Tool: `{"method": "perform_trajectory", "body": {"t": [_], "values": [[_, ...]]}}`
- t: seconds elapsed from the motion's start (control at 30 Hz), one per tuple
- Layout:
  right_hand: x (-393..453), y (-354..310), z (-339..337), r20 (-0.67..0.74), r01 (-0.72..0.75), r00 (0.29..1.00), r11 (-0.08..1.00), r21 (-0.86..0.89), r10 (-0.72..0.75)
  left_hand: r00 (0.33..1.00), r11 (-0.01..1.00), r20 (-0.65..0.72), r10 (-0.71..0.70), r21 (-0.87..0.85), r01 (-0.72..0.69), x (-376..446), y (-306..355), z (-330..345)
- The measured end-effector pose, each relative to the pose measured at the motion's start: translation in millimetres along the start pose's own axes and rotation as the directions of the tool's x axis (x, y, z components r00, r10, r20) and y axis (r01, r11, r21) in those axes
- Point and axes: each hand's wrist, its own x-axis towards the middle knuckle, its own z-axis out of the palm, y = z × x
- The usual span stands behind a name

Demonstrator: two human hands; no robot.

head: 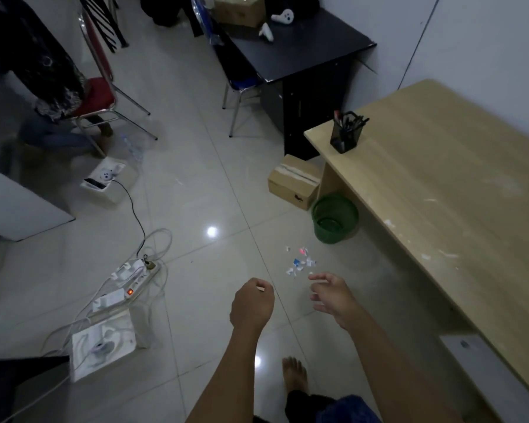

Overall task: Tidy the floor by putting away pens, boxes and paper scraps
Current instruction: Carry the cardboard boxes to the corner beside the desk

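Several small paper scraps [300,262], white, pink and blue, lie scattered on the tiled floor. Just beyond them stands a green waste basket [335,218]. A brown cardboard box [293,186] sits on the floor beside the wooden desk's leg. A black mesh pen holder [345,134] with pens stands on the wooden desk [458,184]. My left hand [252,303] is closed in a fist, with a small pale scrap showing at the fingers. My right hand [333,296] is open, fingers spread, just below the scraps.
A power strip [132,282] with tangled cables lies on the floor at left, next to a white box [103,346]. Another white box [109,181] sits near a red chair [95,99] where a person sits. A black desk [300,47] stands behind. My bare foot [293,374] is below.
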Motion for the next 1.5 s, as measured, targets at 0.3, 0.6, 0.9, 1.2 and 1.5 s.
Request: {"method": "perform_trajectory", "body": {"t": [0.3, 0.6, 0.9, 1.2, 1.5], "values": [[108.7, -91.9, 46.1, -0.069, -0.016, 0.997, 0.998, 0.058, 0.020, 0.997, 0.998, 0.052, 0.057, -0.009, -0.056, 139.4, 54.0, -27.9], [206.7, -200.7, 90.5, -0.196, -0.016, 0.980, 0.994, 0.109, 0.037, 0.945, 0.984, 0.275, 0.176, -0.039, -0.172, 317.5, 111.4, -93.2], [332.3, -278.9, 110.1, -0.270, -0.097, 0.945, 0.948, 0.303, 0.183, 0.902, 0.988, 0.405, 0.149, -0.021, -0.153, 485.4, 207.9, -94.4], [465.3, -321.9, 98.2, -0.271, -0.156, 0.908, 0.858, 0.490, 0.320, 0.845, 0.981, 0.525, 0.102, 0.086, -0.172, 605.9, 282.7, -47.3], [591.2, -314.4, 92.0, -0.341, -0.115, 0.846, 0.766, 0.633, 0.409, 0.785, 0.967, 0.617, 0.055, 0.163, -0.196, 724.3, 290.2, 24.0]]}}
